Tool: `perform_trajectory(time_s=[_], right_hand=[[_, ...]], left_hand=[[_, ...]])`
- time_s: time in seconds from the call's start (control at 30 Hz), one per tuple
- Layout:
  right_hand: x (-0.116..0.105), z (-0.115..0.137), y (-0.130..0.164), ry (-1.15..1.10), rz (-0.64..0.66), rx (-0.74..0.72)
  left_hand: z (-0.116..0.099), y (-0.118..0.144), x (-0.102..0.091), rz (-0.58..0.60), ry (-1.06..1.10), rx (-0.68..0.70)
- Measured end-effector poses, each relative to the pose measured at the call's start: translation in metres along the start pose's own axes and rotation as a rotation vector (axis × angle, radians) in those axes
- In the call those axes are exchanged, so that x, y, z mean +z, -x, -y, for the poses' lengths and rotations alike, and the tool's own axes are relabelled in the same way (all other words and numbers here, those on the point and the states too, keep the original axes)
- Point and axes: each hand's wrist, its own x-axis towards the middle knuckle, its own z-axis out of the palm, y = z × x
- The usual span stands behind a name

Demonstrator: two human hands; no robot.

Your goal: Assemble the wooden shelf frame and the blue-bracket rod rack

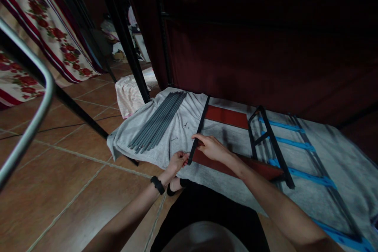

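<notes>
Grey blanket (165,141) covers the floor, and on it I see a black bar (198,130) edging a red board (227,117). My left hand (177,162) pinches the bar's near end; my right hand (210,147) grips it just above, fingers curled around it. Grey rods (158,122) lie bundled to the left, a few screws (185,126) between.

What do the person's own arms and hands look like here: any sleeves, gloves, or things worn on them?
Both forearms are bare, with no sleeves in view and no gloves. The left hand has a black band around its wrist, like a watch or strap; its face cannot be made out. The right hand and its wrist carry nothing visible. No rings can be seen in this dim light.
</notes>
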Motion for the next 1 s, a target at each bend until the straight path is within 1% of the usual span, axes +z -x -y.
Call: perform_trajectory(time_s=[0.1,0.23,0.33,0.47,0.6,0.7,0.8,0.9,1.0], right_hand=[[0.000,0.000,0.000,0.000,0.001,0.005],[-0.002,0.001,0.000,0.008,0.002,0.016],[-0.001,0.001,0.000,0.014,0.005,0.015],[0.000,-0.001,0.001,0.007,0.002,0.000],[0.000,-0.001,0.001,0.005,0.007,0.005],[0.000,-0.001,0.001,0.009,0.003,0.012],[0.000,0.000,0.001,0.003,0.004,0.016],[0.001,0.001,0.001,-0.005,0.003,0.016],[0.002,0.001,0.001,-0.006,0.003,0.015]], left_hand=[[0.001,0.002,0.000,0.025,0.008,0.000],[0.002,0.005,0.001,0.031,0.027,0.100],[0.001,0.007,0.001,0.026,0.039,0.137],[0.002,0.008,0.001,-0.002,0.099,0.113],[0.002,0.007,0.002,-0.007,0.075,0.087],[-0.001,0.007,0.002,0.023,0.058,0.140],[-0.002,0.008,0.001,0.036,0.086,0.207],[0.002,0.007,-0.001,0.018,0.101,0.161],[0.008,0.002,-0.002,0.016,0.037,0.092]])
